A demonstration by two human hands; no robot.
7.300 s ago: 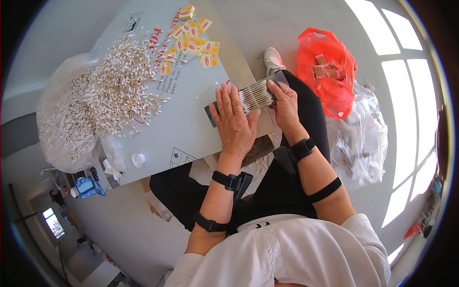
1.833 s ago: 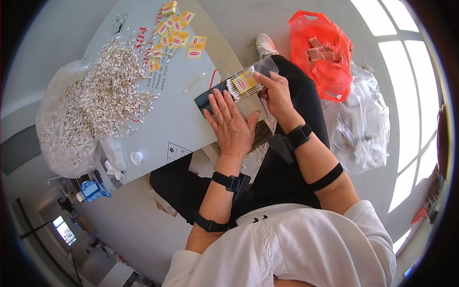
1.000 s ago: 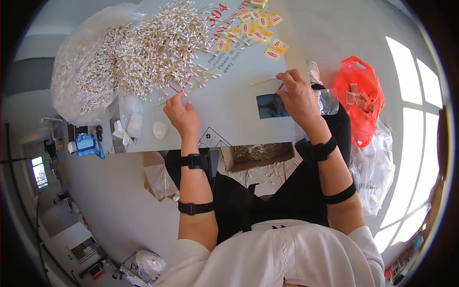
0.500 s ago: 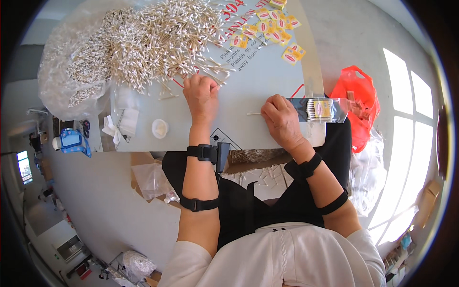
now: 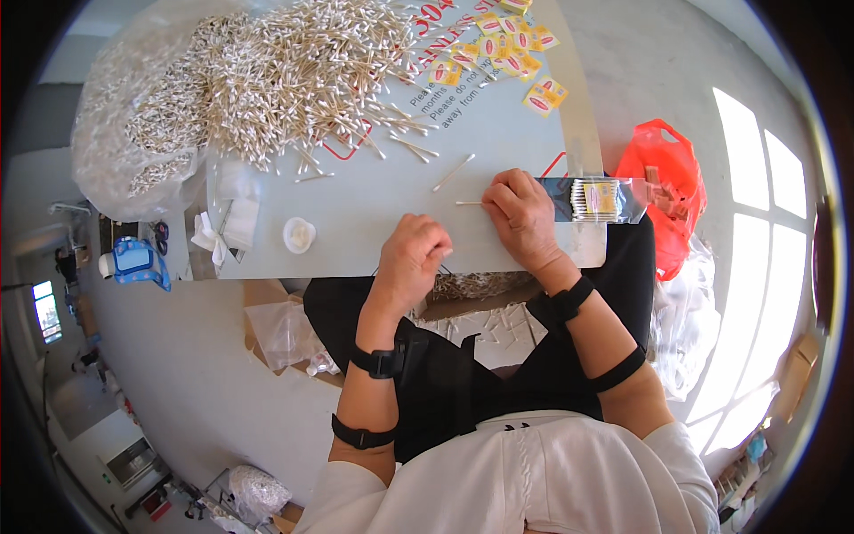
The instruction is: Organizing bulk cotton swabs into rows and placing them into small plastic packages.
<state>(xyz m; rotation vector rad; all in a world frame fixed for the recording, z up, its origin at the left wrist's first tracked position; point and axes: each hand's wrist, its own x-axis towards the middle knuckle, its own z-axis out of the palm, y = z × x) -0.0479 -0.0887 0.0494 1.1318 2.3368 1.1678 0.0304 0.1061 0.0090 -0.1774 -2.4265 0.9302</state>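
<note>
My right hand (image 5: 520,222) is closed near the table's front right, with a cotton swab (image 5: 466,203) poking out leftward from its fingers. Beside its knuckles lies a dark and clear plastic pouch (image 5: 556,198) with a row of cotton swabs and a yellow card (image 5: 602,198) inside. Whether those fingers also grip the pouch is hidden. My left hand (image 5: 414,258) hovers at the front edge, fingers pinched together; what they hold, if anything, I cannot make out. One loose cotton swab (image 5: 454,173) lies slantwise between the hands and the big swab heap (image 5: 294,80).
Small yellow cards (image 5: 511,49) are scattered at the back right. A clear bag of swabs (image 5: 133,133) stands at the far left, with a round white dish (image 5: 299,235) nearer. Past the right edge hangs a red plastic bag (image 5: 660,196). An open box with swabs (image 5: 485,329) sits below the table.
My left hand has drawn back from the swab heap to the front edge. A loose swab now lies on the table, and a few more have spread from the heap. My right hand shifted slightly.
</note>
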